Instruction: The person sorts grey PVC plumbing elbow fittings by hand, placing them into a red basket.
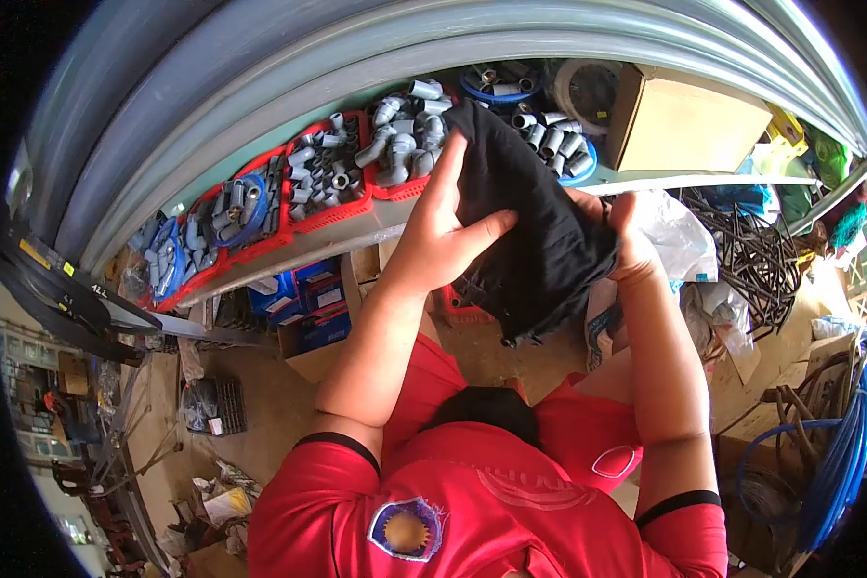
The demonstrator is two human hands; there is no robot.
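Note:
A black cloth (535, 222) is stretched between my two hands, in front of the shelf of pipe fittings. My left hand (453, 217) holds its left side, with the thumb lying over the cloth and the fingers partly behind its upper edge. At the cloth's right edge, my right hand (631, 241) has its fingers wrapped round the fabric. The cloth hangs in folds and covers part of the shelf behind it.
Red baskets (329, 220) of grey fittings line the shelf, with a cardboard box (689, 120) at its right. Long grey pipes (308, 72) curve overhead. Blue boxes (323, 297) sit below, and coiled blue hose (853, 448) hangs at the right.

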